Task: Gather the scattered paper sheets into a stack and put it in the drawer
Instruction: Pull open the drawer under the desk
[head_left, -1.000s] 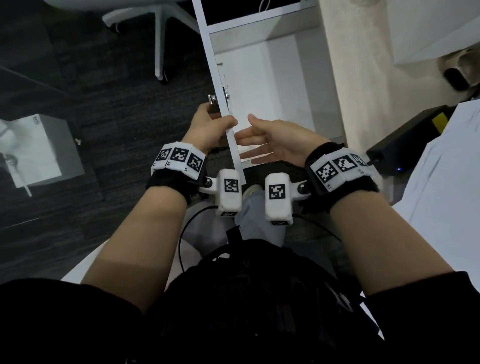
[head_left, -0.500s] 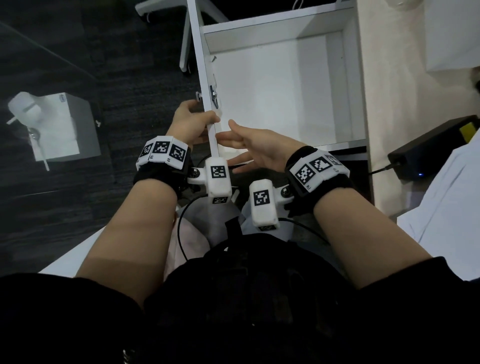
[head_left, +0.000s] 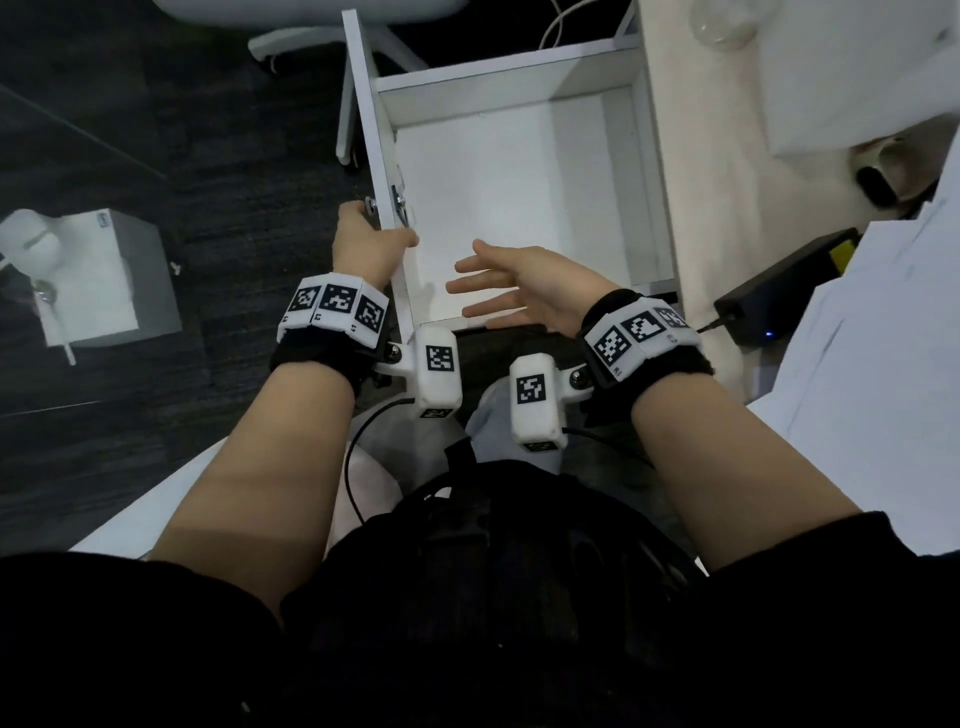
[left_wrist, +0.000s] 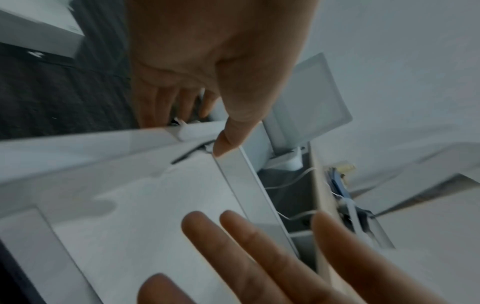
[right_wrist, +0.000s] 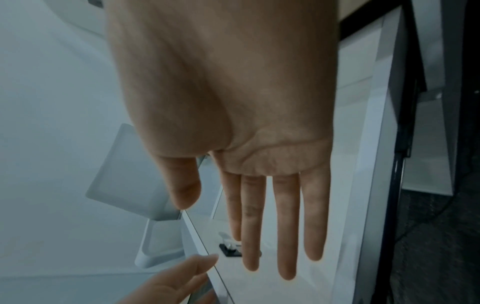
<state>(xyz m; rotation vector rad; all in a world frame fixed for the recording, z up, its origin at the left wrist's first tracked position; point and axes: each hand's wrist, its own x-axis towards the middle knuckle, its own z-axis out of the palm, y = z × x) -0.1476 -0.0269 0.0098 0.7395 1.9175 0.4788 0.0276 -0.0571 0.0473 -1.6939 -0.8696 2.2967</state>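
The white drawer stands pulled out from under the desk, with nothing inside it. My left hand grips its front panel, thumb on the top edge and fingers curled behind it near the metal handle. Over the drawer's near end my right hand hovers with fingers straight and spread, holding nothing; the right wrist view shows its flat palm. White paper sheets lie on the table at the right, apart from both hands.
A black power brick with a cable lies between the drawer and the papers. A white box sits on the dark carpet at left. A white chair base stands beyond the drawer front.
The drawer has slid out much further, showing its whole inside. My left hand stayed on the front panel, and my right hand has spread flat over the drawer.
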